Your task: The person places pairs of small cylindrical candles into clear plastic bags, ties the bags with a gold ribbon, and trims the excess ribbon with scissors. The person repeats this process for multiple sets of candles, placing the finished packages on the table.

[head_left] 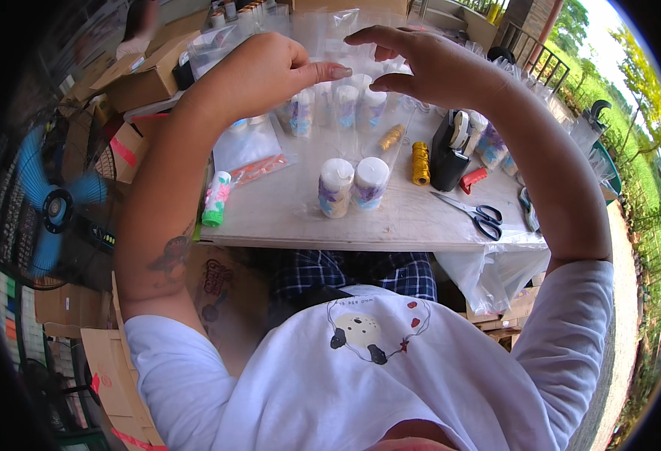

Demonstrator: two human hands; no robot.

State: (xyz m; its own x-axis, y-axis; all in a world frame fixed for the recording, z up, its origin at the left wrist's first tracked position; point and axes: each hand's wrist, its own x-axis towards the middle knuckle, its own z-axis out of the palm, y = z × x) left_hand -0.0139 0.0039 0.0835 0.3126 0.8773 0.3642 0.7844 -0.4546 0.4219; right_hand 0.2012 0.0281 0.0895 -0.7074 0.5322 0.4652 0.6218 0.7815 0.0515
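Note:
Two white pillar candles with purple and blue flower decoration, a left one and a right one, stand upright side by side on the table in front of me. Clear plastic film rises behind and above them; where it ends is hard to make out. My left hand is raised over the table with curled fingers and the thumb pointing right. Whether it pinches the film cannot be seen. Opposite it, my right hand hovers with thumb and fingers apart. More decorated candles stand beneath and beyond the hands.
Right of the candles are a gold twine spool, a black tape dispenser, a red stapler-like tool and scissors. At left lie a decorated green-ended cylinder and plastic bags. A fan stands beside the table.

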